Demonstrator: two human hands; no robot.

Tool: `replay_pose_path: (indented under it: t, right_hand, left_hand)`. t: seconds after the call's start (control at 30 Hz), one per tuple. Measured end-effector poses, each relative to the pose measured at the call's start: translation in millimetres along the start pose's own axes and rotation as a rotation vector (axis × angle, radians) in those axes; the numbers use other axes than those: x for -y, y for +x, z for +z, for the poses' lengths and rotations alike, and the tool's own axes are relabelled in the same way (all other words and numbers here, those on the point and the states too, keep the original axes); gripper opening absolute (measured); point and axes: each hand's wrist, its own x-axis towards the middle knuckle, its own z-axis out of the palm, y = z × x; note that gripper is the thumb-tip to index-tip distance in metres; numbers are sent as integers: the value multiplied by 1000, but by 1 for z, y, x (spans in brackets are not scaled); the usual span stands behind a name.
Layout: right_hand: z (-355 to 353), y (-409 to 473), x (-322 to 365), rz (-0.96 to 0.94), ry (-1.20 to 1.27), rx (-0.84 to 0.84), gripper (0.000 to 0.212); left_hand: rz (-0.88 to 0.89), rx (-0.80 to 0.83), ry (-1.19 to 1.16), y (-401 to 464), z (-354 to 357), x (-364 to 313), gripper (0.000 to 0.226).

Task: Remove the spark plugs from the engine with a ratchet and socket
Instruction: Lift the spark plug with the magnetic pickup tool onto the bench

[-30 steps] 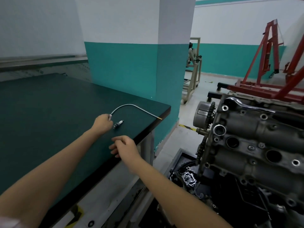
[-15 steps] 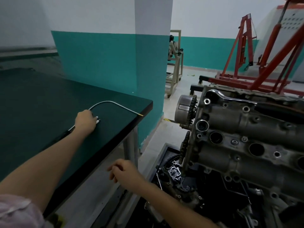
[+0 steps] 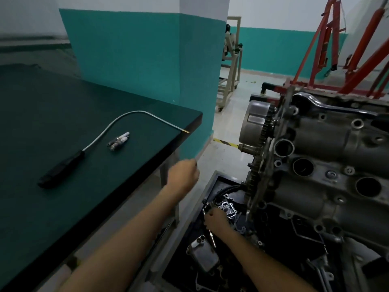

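Head view of a workshop bay. Bench [image 3: 63,207]: dark green top, its far right corner toward a teal-and-white pillar [image 3: 202,60]. Near that corner lie two spark plugs [image 3: 119,140], side by side and touching, white ends pointing toward the far edge. Just left of them lies a flexible pick-up tool [image 3: 61,168]: black handle toward the near side, its silver shaft arching toward the far edge and ending in a brass tip at the right edge of the bench.

Left hand [image 3: 184,175]: off the bench, in the air just past its right edge, fingers curled inward toward the palm; nothing is visible within them, though the image is blurred here.

Right hand [image 3: 216,221]: lowered into a dark parts tray [image 3: 208,182] on the floor between the bench and the engine [image 3: 326,165]. The fingers are bent around a slim metal tool [image 3: 212,239], one end of which projects below the hand; whether this is the ratchet cannot be told. A silver gasket-like casting [image 3: 228,209] lies just beyond the fingertips and a ribbed metal housing [image 3: 203,255] nearer the camera.

The engine stands at right, timing gear [image 3: 255,127] facing the bench, with a row of round plug wells on its upper face. A chromed wrench [image 3: 328,105] rests along its far top edge. Red hoist frames [image 3: 328,39] stand behind.
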Motion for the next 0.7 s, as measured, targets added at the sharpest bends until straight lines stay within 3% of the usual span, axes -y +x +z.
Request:
replay_pose_path:
  t: [0.07,0.17,0.47,0.57,0.7]
  right_hand:
    - [-3,10,-18,83,-128,-5,35]
    - [2,27,-43,140,-233,-28,23]
    - [54,70,-121,143,-303,33,10]
    - [72,83,-144,178,-335,-8,32]
    - [94,106,-159,228,-338,22,16]
  left_hand:
    - [-100,204,-89,-15,46,4,25]
    - [-218,383,-141,-42,101,23,28]
    - [-374,634,-191,-112,224,89,28]
    - [-387,719,-183,-136,248,104,28]
    - [-386,796,-255,-143,268,122,30]
